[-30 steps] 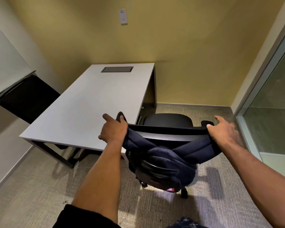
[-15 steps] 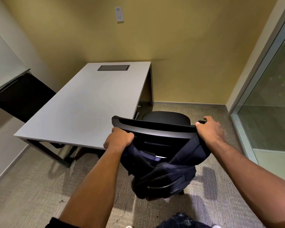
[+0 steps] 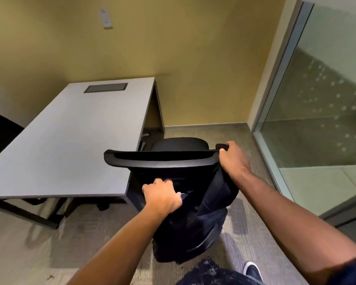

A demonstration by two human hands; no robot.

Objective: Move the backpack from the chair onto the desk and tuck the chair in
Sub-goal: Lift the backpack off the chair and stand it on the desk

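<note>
Beside gray desk (image 3: pixel 66 145), both hands clutch backpack (image 3: pixel 195 227) behind chair (image 3: pixel 162 159).

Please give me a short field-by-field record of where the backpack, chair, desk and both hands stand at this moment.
backpack: dark, hanging behind the chair back, off the desk
chair: black office chair, beside the desk's right near corner, not tucked in
desk: grey top, with a dark inset panel at the far end
left hand: closed on the backpack's upper part, behind the chair back
right hand: gripping at the right top corner of the chair back, a strap under it
floor: carpet
</note>
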